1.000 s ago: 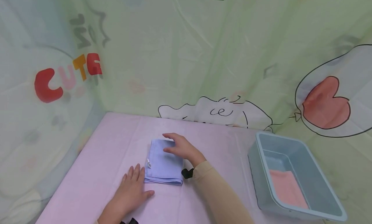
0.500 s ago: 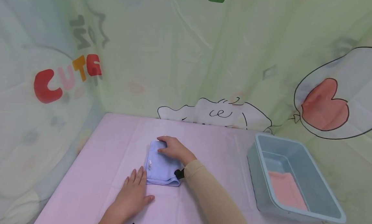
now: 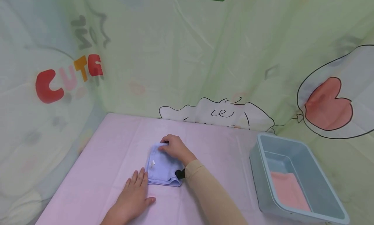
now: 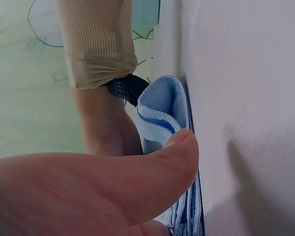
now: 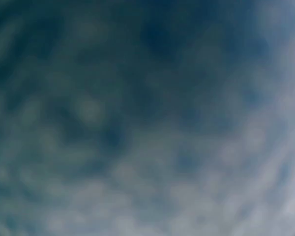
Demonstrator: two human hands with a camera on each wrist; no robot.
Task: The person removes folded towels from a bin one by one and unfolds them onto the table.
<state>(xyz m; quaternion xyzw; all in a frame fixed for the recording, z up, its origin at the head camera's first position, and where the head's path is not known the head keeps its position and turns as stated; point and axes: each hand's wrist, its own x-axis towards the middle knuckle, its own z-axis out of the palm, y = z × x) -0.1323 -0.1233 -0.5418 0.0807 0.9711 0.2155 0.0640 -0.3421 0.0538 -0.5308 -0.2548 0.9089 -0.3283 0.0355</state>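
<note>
A folded light blue towel [image 3: 162, 169] with a small white tag lies on the table, its layered near edge toward me. My right hand [image 3: 175, 149] pinches the towel's far edge between thumb and fingers, the wrist crossing its right side. Flat on the table at the near left corner rests my left hand [image 3: 132, 195], fingers straight and fingertips at the towel's edge. In the left wrist view the towel [image 4: 160, 96] shows stacked layers with a rounded, raised fold behind my left thumb. The right wrist view holds only blurred blue cloth [image 5: 147, 98], very close.
A blue-grey plastic basin [image 3: 312, 160] stands on the right of the table, with a folded pink cloth [image 3: 289, 191] on its bottom. The table has a pale pink cover [image 3: 216, 160]. A printed curtain [image 3: 175, 56] hangs along the back and left.
My right hand has moved left and closed its fingers on the towel's far edge, which now bunches slightly. My left hand has shifted very little.
</note>
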